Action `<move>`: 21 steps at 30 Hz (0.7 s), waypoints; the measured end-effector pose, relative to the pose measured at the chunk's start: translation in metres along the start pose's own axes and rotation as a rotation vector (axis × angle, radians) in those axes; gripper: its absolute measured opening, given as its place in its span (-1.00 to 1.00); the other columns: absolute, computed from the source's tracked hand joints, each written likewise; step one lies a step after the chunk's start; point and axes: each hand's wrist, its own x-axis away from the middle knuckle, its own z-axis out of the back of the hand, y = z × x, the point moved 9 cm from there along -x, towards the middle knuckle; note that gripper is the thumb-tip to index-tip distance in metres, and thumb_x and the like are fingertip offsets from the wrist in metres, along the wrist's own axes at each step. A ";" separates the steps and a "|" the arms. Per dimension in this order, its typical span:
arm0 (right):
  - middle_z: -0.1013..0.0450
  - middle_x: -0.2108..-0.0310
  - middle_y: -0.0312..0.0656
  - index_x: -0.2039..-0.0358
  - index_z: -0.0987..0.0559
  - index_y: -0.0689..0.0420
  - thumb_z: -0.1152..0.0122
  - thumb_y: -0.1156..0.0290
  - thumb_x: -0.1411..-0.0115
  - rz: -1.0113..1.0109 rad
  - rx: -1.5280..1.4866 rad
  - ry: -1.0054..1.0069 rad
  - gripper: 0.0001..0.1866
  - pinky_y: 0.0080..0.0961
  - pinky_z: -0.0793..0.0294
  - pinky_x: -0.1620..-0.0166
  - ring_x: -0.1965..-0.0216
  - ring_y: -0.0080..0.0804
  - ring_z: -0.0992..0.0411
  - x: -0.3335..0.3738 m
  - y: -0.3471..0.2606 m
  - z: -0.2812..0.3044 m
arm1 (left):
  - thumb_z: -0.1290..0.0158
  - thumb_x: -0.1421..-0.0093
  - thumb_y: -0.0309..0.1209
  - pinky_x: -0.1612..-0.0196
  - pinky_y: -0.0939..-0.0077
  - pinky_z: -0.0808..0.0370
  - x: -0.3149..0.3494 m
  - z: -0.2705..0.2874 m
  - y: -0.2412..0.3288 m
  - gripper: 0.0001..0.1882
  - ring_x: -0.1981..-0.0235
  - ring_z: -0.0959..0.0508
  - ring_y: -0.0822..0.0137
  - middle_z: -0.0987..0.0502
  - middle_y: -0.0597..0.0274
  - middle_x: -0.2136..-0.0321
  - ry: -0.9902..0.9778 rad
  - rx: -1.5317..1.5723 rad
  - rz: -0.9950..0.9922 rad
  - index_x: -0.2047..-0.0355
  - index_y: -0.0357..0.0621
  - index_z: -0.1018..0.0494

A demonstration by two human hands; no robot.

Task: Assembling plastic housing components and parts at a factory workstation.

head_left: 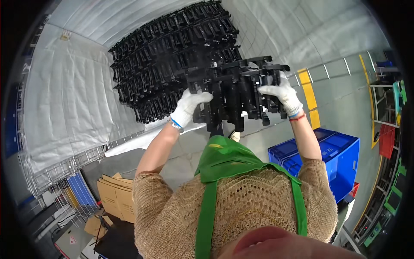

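Note:
A bundle of black, bracket-like plastic parts (pixel 233 97) is held up between my two white-gloved hands, in front of my green apron. My left hand (pixel 188 108) grips its left end, thumb laid across the near side. On the opposite end, my right hand (pixel 281 94) is closed around the parts with the thumb pointing inward; some fingers are hidden behind them. Just beyond the bundle, many similar black parts stand in a large stacked block (pixel 159 64), in tight rows on a white sheet liner (pixel 71 95).
The liner hangs inside a wire mesh cage (pixel 75 162), whose near edge runs along my left. A blue plastic crate (pixel 345 168) stands by my right elbow. Folded cardboard (pixel 115 198) is at lower left. Shelving (pixel 381 103) and yellow floor tape (pixel 308 95) lie to the right.

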 end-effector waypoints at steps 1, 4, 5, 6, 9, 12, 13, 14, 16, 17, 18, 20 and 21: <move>-0.51 0.24 -0.29 -0.07 -0.48 0.23 -0.79 0.28 0.26 -0.098 0.019 -0.055 -0.12 -0.40 -0.54 0.02 0.17 -0.41 -0.49 -0.027 0.015 -0.014 | -0.27 -0.09 -0.43 0.11 0.47 -0.58 -0.019 0.004 -0.014 -0.77 0.30 -0.62 0.45 -0.63 0.34 0.35 0.008 0.027 0.033 0.21 -0.13 -0.59; -0.62 0.23 -0.26 0.03 -0.59 0.23 -0.64 0.46 0.07 -0.245 -0.429 -0.322 -0.44 -0.50 -0.60 0.11 0.22 -0.51 -0.57 -0.184 -0.014 -0.103 | -0.22 -0.13 -0.44 0.10 0.43 -0.60 -0.145 0.091 0.047 -0.79 0.28 -0.64 0.41 -0.65 0.27 0.31 0.054 0.085 0.048 0.19 -0.15 -0.61; -0.64 0.22 -0.26 0.05 -0.61 0.22 -0.62 0.48 0.04 -0.221 -0.529 -0.316 -0.49 -0.48 -0.62 0.13 0.23 -0.52 -0.58 -0.211 0.004 -0.128 | -0.22 -0.13 -0.44 0.10 0.43 -0.60 -0.177 0.111 0.038 -0.79 0.28 -0.64 0.41 -0.65 0.27 0.31 0.059 0.114 0.072 0.19 -0.15 -0.61; -0.64 0.24 -0.27 0.07 -0.63 0.17 -0.57 0.48 -0.01 -0.301 -0.473 -0.332 -0.56 -0.47 -0.64 0.20 0.29 -0.52 -0.60 -0.226 0.029 -0.144 | -0.21 -0.14 -0.44 0.09 0.43 -0.59 -0.199 0.117 0.018 -0.79 0.26 -0.64 0.40 -0.65 0.27 0.31 0.023 0.145 0.164 0.19 -0.15 -0.61; -0.64 0.24 -0.26 0.05 -0.63 0.14 -0.52 0.48 -0.07 -0.695 -0.547 -0.364 -0.60 -0.45 -0.66 0.21 0.32 -0.48 -0.61 -0.248 0.096 -0.174 | -0.18 -0.17 -0.42 0.10 0.45 -0.60 -0.255 0.122 -0.017 -0.80 0.25 -0.64 0.38 -0.65 0.28 0.30 -0.034 0.252 0.328 0.18 -0.12 -0.62; -0.65 0.25 -0.24 0.07 -0.64 0.11 -0.46 0.48 -0.12 -0.805 -0.591 -0.338 -0.67 -0.39 -0.69 0.22 0.32 -0.41 -0.63 -0.282 0.127 -0.193 | -0.23 -0.14 -0.38 0.18 0.41 -0.59 -0.323 0.148 -0.039 -0.80 0.30 -0.65 0.37 -0.66 0.28 0.31 0.029 0.071 0.234 0.21 -0.08 -0.65; -0.65 0.25 -0.24 0.08 -0.64 0.11 -0.46 0.47 -0.13 -0.841 -0.610 -0.339 -0.68 -0.38 -0.70 0.23 0.33 -0.40 -0.63 -0.296 0.140 -0.197 | -0.23 -0.14 -0.38 0.18 0.41 -0.59 -0.348 0.152 -0.045 -0.80 0.30 -0.65 0.37 -0.66 0.28 0.31 0.034 0.076 0.241 0.21 -0.08 -0.65; -0.66 0.26 -0.24 0.11 -0.66 0.11 -0.46 0.45 -0.13 -0.839 -0.570 -0.319 -0.70 -0.39 -0.70 0.23 0.35 -0.40 -0.64 -0.313 0.153 -0.198 | -0.25 -0.13 -0.37 0.18 0.41 -0.58 -0.370 0.153 -0.053 -0.79 0.31 -0.65 0.37 -0.66 0.28 0.33 0.012 0.085 0.263 0.22 -0.09 -0.65; -0.66 0.27 -0.24 0.12 -0.67 0.11 -0.46 0.44 -0.12 -0.837 -0.575 -0.335 -0.71 -0.39 -0.70 0.23 0.35 -0.39 -0.64 -0.350 0.193 -0.204 | -0.29 -0.10 -0.37 0.24 0.43 -0.59 -0.417 0.162 -0.068 -0.76 0.36 -0.66 0.38 -0.67 0.27 0.35 0.000 -0.015 0.219 0.21 -0.14 -0.66; -0.66 0.28 -0.24 0.13 -0.67 0.11 -0.46 0.44 -0.12 -0.824 -0.585 -0.349 -0.72 -0.40 -0.70 0.24 0.36 -0.39 -0.64 -0.368 0.211 -0.215 | -0.29 -0.10 -0.37 0.24 0.43 -0.59 -0.441 0.173 -0.077 -0.76 0.36 -0.66 0.38 -0.67 0.27 0.35 0.017 -0.018 0.229 0.21 -0.14 -0.66; -0.67 0.30 -0.23 0.16 -0.69 0.13 -0.48 0.42 -0.10 -0.833 -0.628 -0.357 -0.73 -0.40 -0.69 0.25 0.37 -0.40 -0.65 -0.378 0.220 -0.232 | -0.28 -0.11 -0.38 0.25 0.43 -0.59 -0.458 0.188 -0.096 -0.75 0.36 -0.66 0.37 -0.67 0.26 0.34 0.038 -0.001 0.279 0.19 -0.17 -0.66; -0.68 0.30 -0.21 0.17 -0.70 0.19 -0.52 0.37 -0.08 -0.883 -0.564 -0.290 -0.69 -0.42 -0.68 0.27 0.38 -0.41 -0.64 -0.398 0.271 -0.215 | -0.25 -0.14 -0.38 0.25 0.41 -0.60 -0.481 0.159 -0.108 -0.73 0.33 -0.67 0.36 -0.69 0.23 0.27 -0.008 0.056 0.490 0.16 -0.21 -0.66; -0.68 0.31 -0.21 0.17 -0.70 0.20 -0.53 0.36 -0.07 -0.903 -0.541 -0.290 -0.67 -0.43 -0.67 0.28 0.38 -0.42 -0.64 -0.409 0.280 -0.223 | -0.25 -0.14 -0.38 0.25 0.41 -0.60 -0.488 0.168 -0.120 -0.73 0.33 -0.67 0.36 -0.69 0.23 0.27 0.013 0.053 0.504 0.16 -0.21 -0.66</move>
